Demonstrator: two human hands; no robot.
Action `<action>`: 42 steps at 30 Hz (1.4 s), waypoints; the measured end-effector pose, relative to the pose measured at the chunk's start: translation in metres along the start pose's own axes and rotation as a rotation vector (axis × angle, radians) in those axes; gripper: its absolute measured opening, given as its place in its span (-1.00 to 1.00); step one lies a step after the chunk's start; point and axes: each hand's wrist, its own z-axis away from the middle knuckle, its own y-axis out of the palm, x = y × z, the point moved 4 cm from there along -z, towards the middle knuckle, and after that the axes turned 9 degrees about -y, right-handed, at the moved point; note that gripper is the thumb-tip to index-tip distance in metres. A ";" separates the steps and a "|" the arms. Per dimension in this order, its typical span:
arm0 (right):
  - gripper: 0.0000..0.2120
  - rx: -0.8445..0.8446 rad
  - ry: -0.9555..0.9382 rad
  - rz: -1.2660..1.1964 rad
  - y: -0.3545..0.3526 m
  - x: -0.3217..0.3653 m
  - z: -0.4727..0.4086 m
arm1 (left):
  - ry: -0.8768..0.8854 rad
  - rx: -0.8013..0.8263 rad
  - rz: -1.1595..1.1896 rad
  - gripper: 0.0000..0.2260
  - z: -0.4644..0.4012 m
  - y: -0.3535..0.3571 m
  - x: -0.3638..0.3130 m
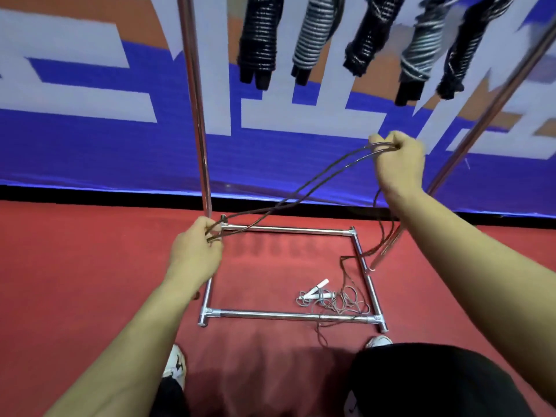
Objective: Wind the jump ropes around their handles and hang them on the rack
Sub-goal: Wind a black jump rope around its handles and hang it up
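A thin dark jump rope point(288, 191) stretches in several strands between my two hands. My left hand point(195, 251) grips the strands low, near the rack's left upright. My right hand point(397, 161) grips the other end of the strands higher up, in front of the wall banner. More of the rope trails from my right hand down to the floor point(385, 236). Another rope with white handles point(316, 291) lies in a loose tangle on the red floor inside the rack's base. Several wound ropes point(258, 40) hang from the top of the chrome rack point(198, 130).
The rack's chrome base frame point(285, 316) forms a rectangle on the red floor just ahead of my feet. Its right upright point(469, 136) slants close behind my right hand. A blue, white and orange banner point(90, 115) covers the wall behind.
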 end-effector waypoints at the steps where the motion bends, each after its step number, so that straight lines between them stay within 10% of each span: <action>1: -0.59 -0.033 -0.140 0.019 -0.007 0.026 -0.004 | -0.003 -0.025 0.003 -0.96 -0.002 -0.003 0.001; 7: -0.85 -0.299 -0.574 0.111 -0.027 0.062 -0.006 | -0.197 -0.028 -0.008 -0.88 -0.014 -0.006 0.013; 11: -0.94 -0.095 -0.594 0.247 -0.010 0.000 0.030 | -0.197 -0.002 -0.107 -0.88 -0.014 -0.003 0.011; 15: -0.85 0.710 -0.277 0.848 0.011 -0.095 0.095 | -0.097 -0.010 -0.186 -0.87 -0.003 0.008 -0.005; 19: -0.14 1.474 0.017 1.076 0.018 -0.140 0.193 | -0.009 0.139 -0.230 -0.89 0.021 0.042 -0.021; 25: 0.11 1.128 0.161 0.075 0.065 -0.057 0.215 | 0.076 0.278 -0.140 -0.85 0.038 0.061 -0.043; 31: -0.64 0.879 0.118 -0.359 0.075 -0.014 0.198 | 0.192 0.264 -0.052 -0.90 0.045 0.053 -0.061; 34: -0.67 0.955 0.335 -0.655 0.071 -0.013 0.210 | 0.240 0.251 -0.091 -0.94 0.048 0.055 -0.060; 39: -0.57 1.061 0.564 -0.914 0.073 -0.013 0.211 | 0.214 0.212 -0.176 -0.80 0.046 0.070 -0.051; 42: -0.78 1.072 0.525 -0.662 0.076 -0.024 0.194 | 0.255 0.178 -0.174 -0.84 0.040 0.076 -0.045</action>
